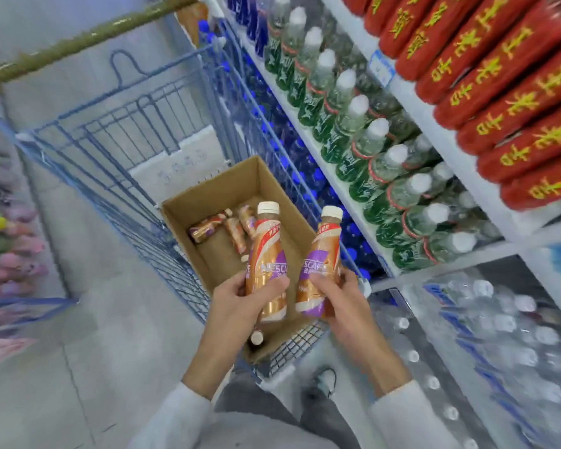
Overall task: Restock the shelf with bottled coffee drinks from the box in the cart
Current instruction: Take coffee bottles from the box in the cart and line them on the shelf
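Observation:
My left hand (pixel 237 301) grips a bottled coffee drink (pixel 268 254) with a white cap and a gold and purple label, held upright above the cardboard box (pixel 237 179). A second coffee bottle (pixel 321 260) of the same kind is gripped by my right hand (pixel 340 294), tilted slightly right. The open box sits in the blue wire cart (pixel 123 157). Several more coffee bottles (pixel 227 225) lie on the box floor, and one cap (pixel 257 337) shows at its near corner.
On the right stands a white shelf unit (pixel 412 102) with rows of green-labelled water bottles (pixel 353 124), red packs (pixel 506 89) above and wrapped water packs (pixel 499 335) below. Blue-capped bottles (pixel 292 157) fill the low shelf beside the cart. My shoe (pixel 323 382) stands by the cart's near end.

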